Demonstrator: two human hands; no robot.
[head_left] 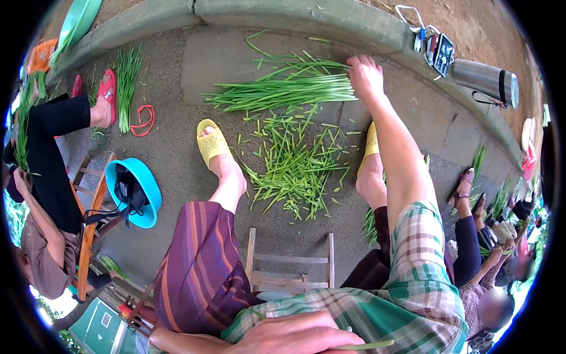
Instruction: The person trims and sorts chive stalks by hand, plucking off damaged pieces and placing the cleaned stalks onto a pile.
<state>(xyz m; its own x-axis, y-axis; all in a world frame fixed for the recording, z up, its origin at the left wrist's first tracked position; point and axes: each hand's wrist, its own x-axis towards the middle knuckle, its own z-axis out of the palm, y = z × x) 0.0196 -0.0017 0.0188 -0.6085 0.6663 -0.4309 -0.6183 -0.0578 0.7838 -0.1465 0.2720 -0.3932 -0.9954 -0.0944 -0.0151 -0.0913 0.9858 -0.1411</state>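
Long green stalks (289, 93) lie in a bundle on the pavement in front of my feet, with several loose ones fanned above it. My right hand (365, 76) reaches to the right end of these stalks, its fingers closed on stalk ends at the bundle's upper right corner. Near my lap, at the bottom of the view, my left hand (300, 335) has its fingers closed round a green stalk (371, 344) that sticks out to the right. Between my yellow slippers (213, 143) is a scattered heap of short cut pieces (300, 165).
A turquoise basin (150, 194) holding a black item stands left, beside a wooden chair and a seated person (44, 236). A red cord (143, 118) lies on the ground. Along the curb (306, 17) are a radio-like device (441, 54) and a steel flask (480, 79). More people sit at right.
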